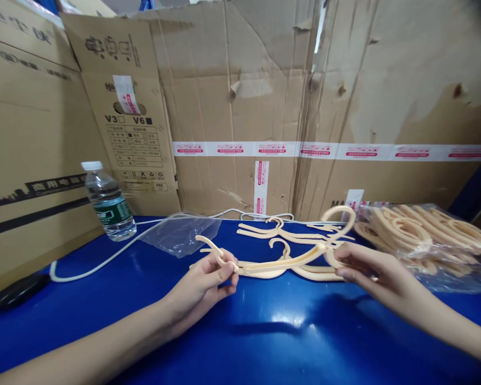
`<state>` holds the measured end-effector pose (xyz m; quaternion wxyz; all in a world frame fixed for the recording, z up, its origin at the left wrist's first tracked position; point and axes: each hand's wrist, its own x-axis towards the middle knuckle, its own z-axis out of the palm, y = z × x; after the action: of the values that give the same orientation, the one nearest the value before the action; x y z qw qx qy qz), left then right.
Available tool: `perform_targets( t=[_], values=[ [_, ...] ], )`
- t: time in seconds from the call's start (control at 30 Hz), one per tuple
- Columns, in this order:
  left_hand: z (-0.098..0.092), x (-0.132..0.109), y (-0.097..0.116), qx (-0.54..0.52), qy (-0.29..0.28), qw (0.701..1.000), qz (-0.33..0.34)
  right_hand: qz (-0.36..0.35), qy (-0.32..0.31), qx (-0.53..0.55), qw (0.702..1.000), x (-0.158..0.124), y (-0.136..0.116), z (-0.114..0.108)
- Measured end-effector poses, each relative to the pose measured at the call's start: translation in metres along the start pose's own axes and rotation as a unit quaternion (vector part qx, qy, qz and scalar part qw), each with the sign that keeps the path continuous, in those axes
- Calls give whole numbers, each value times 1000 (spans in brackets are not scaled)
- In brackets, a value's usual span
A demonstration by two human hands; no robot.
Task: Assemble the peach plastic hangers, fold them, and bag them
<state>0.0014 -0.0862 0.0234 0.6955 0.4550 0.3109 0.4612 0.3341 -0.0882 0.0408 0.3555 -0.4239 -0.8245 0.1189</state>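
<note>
On the L side of the blue worktop [264,342] stands a water bottle [111,206], and beside it a white cable [80,278] runs near a flat clear plastic bag [180,235]. Next comes the L hand [210,278]: its forearm enters from lower L, and thumb and fingers pinch the held hanger [310,253] close to its L end, w/ a curved tip pointing up past them. The hanger is in the air btw. both hands, above the worktop. Its long axis goes approx. L to R, rising a little toward the R, where the hook curls up. So the L hand has the far end of the bar, and the R hand [371,275] is nearer to the hook, just below it. Behind the bar lie a front hanger [316,276] and rear hangers [260,231] on the worktop. The R forearm enters from lower R; thumb and fingers pinch a curved part under the hook, but I cannot tell if all fingertips meet. Far R, beyond this hand, is a bagged hanger pile [420,230].
</note>
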Motion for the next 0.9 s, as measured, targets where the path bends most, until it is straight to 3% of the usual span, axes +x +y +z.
perform_targets(
  t=[0.13,0.3,0.63,0.9],
  values=[
    [3,-3,-2,-49,-10,998,-48,-50,20,-30,998,-8,5,7],
    [5,-4,-7,-74,-34,995,-59,-77,34,-71,994,-15,9,12],
    [2,-6,-11,-73,-6,994,-77,-130,98,-112,980,-22,4,18],
    [2,-7,-10,-51,39,995,-70,-127,70,-89,985,-31,1,27]
  ],
)
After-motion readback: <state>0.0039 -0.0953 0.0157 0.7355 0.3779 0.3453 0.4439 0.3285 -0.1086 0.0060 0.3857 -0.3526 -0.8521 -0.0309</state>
